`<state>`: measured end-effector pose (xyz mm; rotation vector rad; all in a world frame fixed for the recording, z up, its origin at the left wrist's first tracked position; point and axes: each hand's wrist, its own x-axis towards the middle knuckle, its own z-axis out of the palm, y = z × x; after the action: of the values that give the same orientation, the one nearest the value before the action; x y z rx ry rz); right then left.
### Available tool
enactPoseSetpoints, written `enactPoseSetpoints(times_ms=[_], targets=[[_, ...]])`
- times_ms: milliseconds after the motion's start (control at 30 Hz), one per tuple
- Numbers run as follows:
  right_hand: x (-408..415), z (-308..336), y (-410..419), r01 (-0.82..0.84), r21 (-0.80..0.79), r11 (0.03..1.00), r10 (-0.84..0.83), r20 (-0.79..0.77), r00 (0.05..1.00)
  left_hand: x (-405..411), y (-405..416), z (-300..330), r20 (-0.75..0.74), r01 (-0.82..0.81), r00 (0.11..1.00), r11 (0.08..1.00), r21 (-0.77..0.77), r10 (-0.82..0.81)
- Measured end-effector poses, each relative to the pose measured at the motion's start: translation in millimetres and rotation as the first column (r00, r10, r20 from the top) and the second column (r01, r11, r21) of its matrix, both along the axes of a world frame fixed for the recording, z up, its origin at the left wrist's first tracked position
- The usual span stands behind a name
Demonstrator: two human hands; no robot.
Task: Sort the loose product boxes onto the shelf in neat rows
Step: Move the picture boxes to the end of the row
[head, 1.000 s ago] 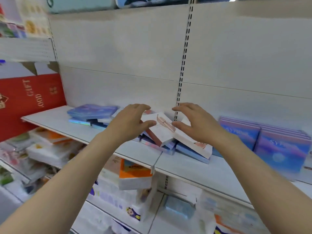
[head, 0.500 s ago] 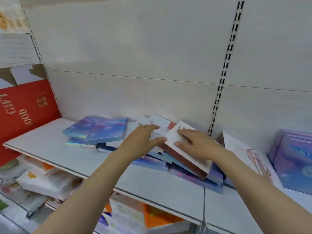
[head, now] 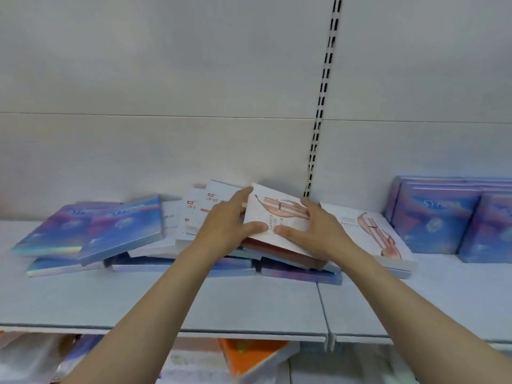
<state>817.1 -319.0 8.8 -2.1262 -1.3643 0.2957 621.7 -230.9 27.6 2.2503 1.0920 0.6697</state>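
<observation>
Blue boxes, far left: a loose heap of blue boxes (head: 122, 231) lies skewed on the shelf (head: 166, 300), overlapping, edges out of line.
White boxes, left of centre: a few white boxes with red print (head: 199, 212) lie tilted against the heap, partly under the left hand.
Left hand: the left hand (head: 230, 225) now grips the left edge of the top white box (head: 277, 217), thumb on its face, fingers along the edge; half a second ago its fingers lay flat on the pile.
Top white box: it sits on top of the middle pile, tilted, with a reddish box (head: 285, 252) beneath it.
Right hand: the right hand (head: 318, 231) holds the same box by its right edge, thumb on the face; it has shifted from pressing to clasping.
Flat white box, right: another white box (head: 371, 234) lies flat beside the pile.
Neat row, far right: blue boxes (head: 443, 217) stand upright in order.
Meaning: the two-handed hold looks ready to lift the top box; sorting has barely begun.
</observation>
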Motion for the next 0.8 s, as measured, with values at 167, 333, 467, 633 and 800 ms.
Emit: enactPoseSetpoints(times_ms=[167, 333, 467, 633, 800], targets=[[-2, -6, -22, 0.097, 0.338, 0.936, -0.035, -0.185, 0.982, -1, -15, 8, 0.368, 0.0, 0.928, 0.986, -0.17, 0.064], [7, -6, -34, 0.056, 0.411, 0.91, 0.031, -0.202, 0.979, 8, -17, 13, 0.348, -0.027, 0.927, 0.949, -0.315, 0.142], [32, -24, -46, 0.137, 0.167, 0.977, -0.143, 0.03, 0.989, 9, -15, 8, 0.372, -0.017, 0.916, 0.939, -0.344, 0.153], [43, -41, -67, 0.147, 0.06, 0.987, -0.158, 0.252, 0.955, 9, -19, 1, 0.435, 0.012, 0.889, 0.941, -0.338, 0.145], [42, -40, -90, 0.228, 0.081, 0.97, -0.233, 0.057, 0.971, 13, -29, -7, 0.465, 0.046, 0.877, 0.945, -0.323, 0.116]])
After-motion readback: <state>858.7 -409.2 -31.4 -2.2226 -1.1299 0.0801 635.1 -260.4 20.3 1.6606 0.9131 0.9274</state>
